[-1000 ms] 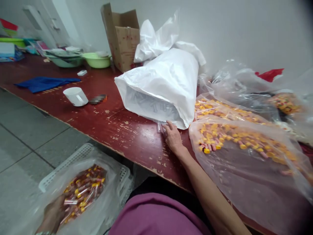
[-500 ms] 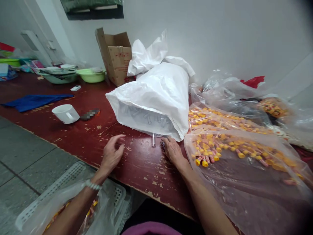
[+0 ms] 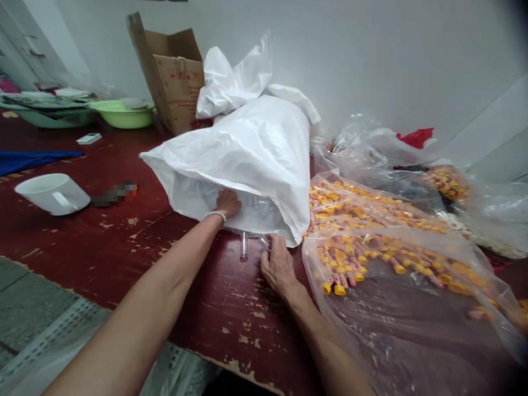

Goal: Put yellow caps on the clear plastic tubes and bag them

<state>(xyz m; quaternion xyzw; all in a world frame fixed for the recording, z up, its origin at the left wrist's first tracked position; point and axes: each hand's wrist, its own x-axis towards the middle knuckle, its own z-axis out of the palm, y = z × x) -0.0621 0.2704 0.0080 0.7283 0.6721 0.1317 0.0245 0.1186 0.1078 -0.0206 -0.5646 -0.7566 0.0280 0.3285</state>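
A large white woven sack (image 3: pixel 264 143) lies on the dark red table (image 3: pixel 214 308), its mouth facing me. Clear plastic tubes (image 3: pixel 258 204) show inside it. My left hand (image 3: pixel 229 202) reaches into the mouth, back of the hand up; its fingers are partly hidden, so their hold cannot be told. One clear tube (image 3: pixel 243 246) lies on the table just below the sack's lip. Right of that tube, my right hand (image 3: pixel 279 265) has its fingers curled around the end of another clear tube (image 3: pixel 264 242) by the sack's lower edge.
Clear bags of yellow-capped pink tubes (image 3: pixel 350 258) spread over the right side. At the left stand a white mug (image 3: pixel 51 192) and green basins (image 3: pixel 124 114). Behind are an open cardboard box (image 3: pixel 179 88) and more plastic bags (image 3: pixel 371 143). White baskets (image 3: pixel 53 341) sit below the table edge.
My left hand has moved from above the table, forward and right, into the sack's mouth. My right hand stays by the sack's lower edge. The view has shifted right.
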